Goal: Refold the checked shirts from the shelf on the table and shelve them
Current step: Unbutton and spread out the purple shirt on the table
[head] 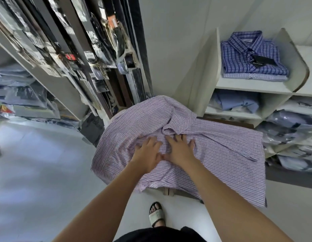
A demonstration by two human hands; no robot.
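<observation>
A pink-and-purple checked shirt lies spread out and rumpled over a small table, whose dark edge shows at the right. My left hand and my right hand lie side by side on the middle of the shirt, fingers straight and spread, pressing the cloth flat just below a bunched fold. On the top right shelf rests a folded blue checked shirt with a black tag, on top of a paler folded one.
White shelves at the right hold a light blue shirt and several bagged shirts. A tall rack of bagged dark goods stands behind the table at the left. Bagged clothes fill the far left shelves. My sandalled foot stands on the pale floor.
</observation>
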